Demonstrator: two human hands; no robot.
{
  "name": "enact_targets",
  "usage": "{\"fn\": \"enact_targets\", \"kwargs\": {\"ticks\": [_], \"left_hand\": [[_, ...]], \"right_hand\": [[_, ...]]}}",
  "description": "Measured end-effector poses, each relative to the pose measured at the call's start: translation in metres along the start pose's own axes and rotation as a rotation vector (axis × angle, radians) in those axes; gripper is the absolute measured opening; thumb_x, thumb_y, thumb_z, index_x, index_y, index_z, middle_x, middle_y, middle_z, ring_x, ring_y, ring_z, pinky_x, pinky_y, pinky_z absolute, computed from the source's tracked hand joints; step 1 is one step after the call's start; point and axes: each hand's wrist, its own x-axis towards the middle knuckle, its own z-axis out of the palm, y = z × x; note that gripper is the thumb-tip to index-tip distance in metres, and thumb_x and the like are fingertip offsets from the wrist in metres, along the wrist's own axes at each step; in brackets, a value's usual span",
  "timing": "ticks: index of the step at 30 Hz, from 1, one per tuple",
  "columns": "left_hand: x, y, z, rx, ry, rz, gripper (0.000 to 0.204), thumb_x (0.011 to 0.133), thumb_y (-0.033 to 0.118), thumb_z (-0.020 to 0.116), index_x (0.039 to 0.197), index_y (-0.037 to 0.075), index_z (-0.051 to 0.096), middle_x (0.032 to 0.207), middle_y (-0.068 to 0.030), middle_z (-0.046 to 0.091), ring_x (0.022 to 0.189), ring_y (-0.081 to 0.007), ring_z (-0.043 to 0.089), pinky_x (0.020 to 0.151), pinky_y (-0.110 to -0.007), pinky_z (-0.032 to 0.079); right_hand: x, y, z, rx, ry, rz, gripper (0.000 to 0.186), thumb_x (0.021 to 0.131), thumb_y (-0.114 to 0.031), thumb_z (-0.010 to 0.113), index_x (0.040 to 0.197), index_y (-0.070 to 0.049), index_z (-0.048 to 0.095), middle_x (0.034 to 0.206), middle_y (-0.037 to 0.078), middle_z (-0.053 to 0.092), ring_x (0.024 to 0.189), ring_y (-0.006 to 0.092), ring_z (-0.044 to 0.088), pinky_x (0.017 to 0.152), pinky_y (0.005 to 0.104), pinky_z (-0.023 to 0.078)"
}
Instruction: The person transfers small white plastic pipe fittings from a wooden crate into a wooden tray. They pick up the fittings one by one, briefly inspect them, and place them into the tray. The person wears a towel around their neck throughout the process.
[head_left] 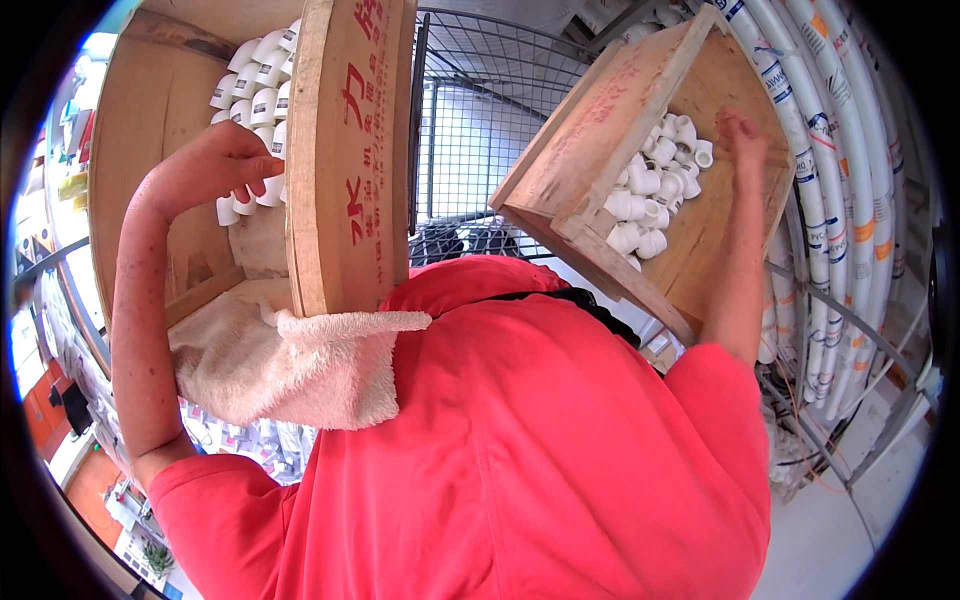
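Head view: L hand (pixel 225 165) is over white plastic elbow pipe fittings (pixel 262 75) lined up in rows in a tan wooden box (pixel 155 130) w/ red lettering; fingers part-curled, can't tell if they've got hold of a ftg. R hand (pixel 742 132) is over the bare part of a tilted tan wooden crate (pixel 715 235), near jumbled white plastic bent fittings (pixel 650 180) inside; grip unclear, can't tell how far open or if holding anything. Cream terry towel (pixel 290 380) drapes over L box's near edge. Long white plastic pipes (pixel 825 200) stand R of crate.
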Motion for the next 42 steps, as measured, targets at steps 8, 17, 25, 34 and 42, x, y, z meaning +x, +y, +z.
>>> {"fn": "enact_targets", "kwargs": {"ticks": [8, 17, 25, 34, 42], "left_hand": [[-0.004, -0.008, -0.012, -0.002, 0.067, -0.017, 0.029, 0.102, 0.028, 0.062, 0.105, 0.002, 0.074, 0.085, -0.0030, 0.073, 0.073, -0.0107, 0.068, 0.068, -0.027, 0.055], [0.000, -0.031, -0.024, -0.068, 0.061, -0.023, 0.041, 0.099, 0.038, 0.064, 0.108, 0.000, 0.075, 0.095, -0.0101, 0.076, 0.083, -0.0195, 0.074, 0.076, -0.035, 0.060], [-0.004, -0.024, -0.026, 0.013, 0.084, 0.030, 0.043, 0.099, 0.039, 0.064, 0.107, -0.002, 0.075, 0.096, -0.0127, 0.077, 0.083, -0.0200, 0.074, 0.078, -0.035, 0.060], [-0.004, -0.014, -0.024, 0.212, 0.128, 0.103, 0.045, 0.096, 0.041, 0.064, 0.095, -0.003, 0.076, 0.086, -0.0130, 0.075, 0.079, -0.0210, 0.069, 0.078, -0.037, 0.056], [-0.017, 0.002, -0.026, 0.235, 0.321, 0.233, 0.037, 0.094, 0.034, 0.067, 0.102, -0.001, 0.076, 0.091, -0.0187, 0.075, 0.085, -0.0283, 0.071, 0.081, -0.040, 0.056]], "right_hand": [[0.046, 0.137, 0.028, -0.655, -0.097, 0.101, 0.053, 0.087, -0.034, 0.064, 0.131, -0.005, 0.068, 0.123, 0.022, 0.071, 0.116, 0.0388, 0.068, 0.101, 0.0431, 0.052], [0.058, 0.145, 0.044, -1.088, -0.100, -0.093, 0.067, 0.089, -0.036, 0.067, 0.149, -0.008, 0.052, 0.130, 0.026, 0.067, 0.120, 0.0413, 0.065, 0.104, 0.0481, 0.050], [0.048, 0.133, 0.043, -0.743, -0.044, -0.192, 0.067, 0.082, -0.031, 0.079, 0.137, 0.000, 0.058, 0.110, 0.022, 0.073, 0.084, 0.0301, 0.073, 0.075, 0.0418, 0.058], [0.036, 0.122, 0.035, -0.914, -0.069, -0.217, 0.064, 0.077, -0.036, 0.085, 0.120, 0.008, 0.067, 0.103, 0.027, 0.075, 0.090, 0.0405, 0.074, 0.082, 0.0459, 0.058], [0.027, 0.117, 0.015, -0.116, 0.179, 0.061, 0.060, 0.080, -0.030, 0.087, 0.127, 0.002, 0.067, 0.096, 0.013, 0.074, 0.075, 0.0210, 0.070, 0.064, 0.0346, 0.058]]}}
